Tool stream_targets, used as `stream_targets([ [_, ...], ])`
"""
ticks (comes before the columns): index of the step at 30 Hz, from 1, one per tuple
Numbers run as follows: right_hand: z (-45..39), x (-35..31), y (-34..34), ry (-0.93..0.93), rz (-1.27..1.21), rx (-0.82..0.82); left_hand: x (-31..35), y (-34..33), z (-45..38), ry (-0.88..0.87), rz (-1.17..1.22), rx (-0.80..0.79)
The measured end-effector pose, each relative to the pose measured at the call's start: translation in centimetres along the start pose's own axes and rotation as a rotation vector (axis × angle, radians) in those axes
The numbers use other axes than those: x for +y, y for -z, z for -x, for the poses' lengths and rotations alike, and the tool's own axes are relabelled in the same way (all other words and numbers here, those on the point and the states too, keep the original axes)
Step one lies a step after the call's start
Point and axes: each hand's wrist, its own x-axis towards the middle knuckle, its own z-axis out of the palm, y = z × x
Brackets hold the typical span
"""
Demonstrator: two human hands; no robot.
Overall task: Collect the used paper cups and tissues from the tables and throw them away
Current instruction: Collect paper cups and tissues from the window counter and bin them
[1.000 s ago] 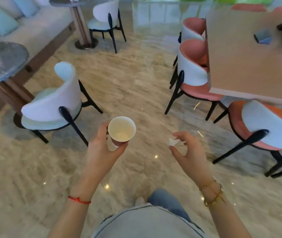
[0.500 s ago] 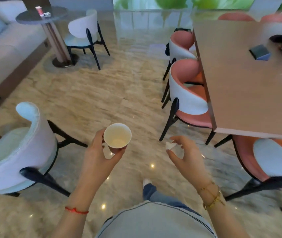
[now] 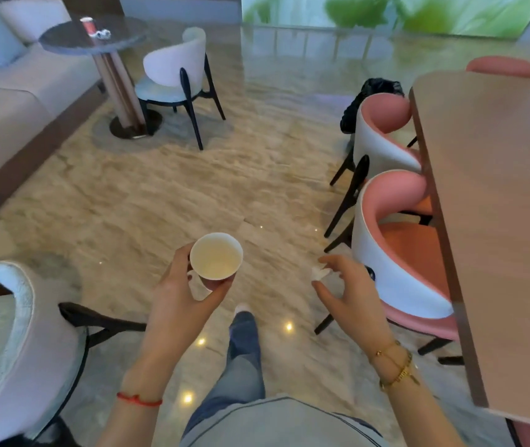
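While the left hand [image 3: 181,293] grips an upright paper cup [image 3: 216,257], the right hand [image 3: 350,293] pinches what looks like a crumpled tissue [image 3: 317,273] (both above the marble floor [image 3: 166,201]).

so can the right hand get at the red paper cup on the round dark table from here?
Probably not. The red paper cup stands on the round dark table far across the floor, well beyond arm's reach, and the right hand is already pinching a white tissue. She would need to walk over first.
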Motion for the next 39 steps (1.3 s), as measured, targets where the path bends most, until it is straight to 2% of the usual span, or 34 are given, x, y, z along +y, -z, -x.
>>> stream_targets([
  [11,-29.3,-1.0,-5.7,0.021,0.023,0.073,-3.2,-1.8,-30.7,-0.103,0.014,-0.05],
  [18,-42.3,1.2,-6.7,-0.101,0.033,0.1,-3.4,-4.5,-46.2,-0.145,-0.013,-0.132],
  [29,-66.3,9.3,-6.1,-0.204,-0.017,0.152,-1.9,-15.8,-71.9,-0.174,0.042,-0.193],
  [39,-92.8,15.4,-1.6,-0.129,0.029,0.187,2.1,-24.8,-95.8,-0.195,0.06,-0.163],
])
